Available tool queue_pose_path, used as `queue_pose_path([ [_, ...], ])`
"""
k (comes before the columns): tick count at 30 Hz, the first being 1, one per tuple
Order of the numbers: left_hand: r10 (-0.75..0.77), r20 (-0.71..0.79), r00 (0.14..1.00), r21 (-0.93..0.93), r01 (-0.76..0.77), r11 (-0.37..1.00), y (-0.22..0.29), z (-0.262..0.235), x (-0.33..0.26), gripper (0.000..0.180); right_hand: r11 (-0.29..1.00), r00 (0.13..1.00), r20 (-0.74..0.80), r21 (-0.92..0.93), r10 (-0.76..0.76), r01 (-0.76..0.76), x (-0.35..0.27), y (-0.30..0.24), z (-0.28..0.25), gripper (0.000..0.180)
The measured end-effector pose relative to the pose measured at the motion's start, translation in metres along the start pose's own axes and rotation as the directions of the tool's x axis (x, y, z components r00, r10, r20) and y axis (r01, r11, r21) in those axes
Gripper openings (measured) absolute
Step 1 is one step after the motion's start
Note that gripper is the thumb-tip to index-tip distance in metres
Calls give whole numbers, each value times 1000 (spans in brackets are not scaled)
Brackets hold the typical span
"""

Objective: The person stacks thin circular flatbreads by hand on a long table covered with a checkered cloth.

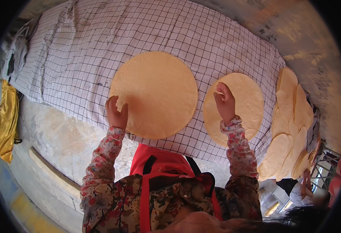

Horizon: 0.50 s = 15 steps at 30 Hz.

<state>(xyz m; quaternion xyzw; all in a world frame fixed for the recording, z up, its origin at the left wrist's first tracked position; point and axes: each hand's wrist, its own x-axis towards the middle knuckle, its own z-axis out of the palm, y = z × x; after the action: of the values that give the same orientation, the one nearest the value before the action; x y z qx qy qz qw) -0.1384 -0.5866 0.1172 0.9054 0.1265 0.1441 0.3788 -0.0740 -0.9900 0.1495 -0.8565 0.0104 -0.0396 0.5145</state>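
A large, thin round flatbread (157,93) lies flat on a white cloth with a dark check pattern (201,42). My left hand (117,113) is at the left edge of this flatbread, its fingers and thumb apart and nothing between them. To the right lies a second round flatbread (248,101), which looks smaller. Over its middle is my right hand (226,105), fingers loosely bent and thumb apart, holding nothing that I can see. Whether either hand touches the bread is hard to tell.
Several flatbreads (290,120) overlap in a pile at the cloth's right end. Gold-coloured fabric (6,120) hangs at the far left. My red apron (159,161) is at the cloth's near edge. Part of another person (302,192) shows at the lower right.
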Motion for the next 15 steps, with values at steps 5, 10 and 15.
queue_pose_path([
  [5, -572, 242, 784, -395, 618, 680, -52, -16, -8, 43, 926, 926, 189, -259, 328, -275, 50, 20, 80, 44],
  [10, -636, 438, 635, -459, 766, 449, -67, -30, 0, 42, 875, 845, 235, -58, 480, -481, 70, 17, 90, 26],
  [15, -619, 582, 528, -362, 850, 384, -38, -40, 19, 25, 851, 836, 177, -202, 519, -486, 69, 40, 94, 26],
])
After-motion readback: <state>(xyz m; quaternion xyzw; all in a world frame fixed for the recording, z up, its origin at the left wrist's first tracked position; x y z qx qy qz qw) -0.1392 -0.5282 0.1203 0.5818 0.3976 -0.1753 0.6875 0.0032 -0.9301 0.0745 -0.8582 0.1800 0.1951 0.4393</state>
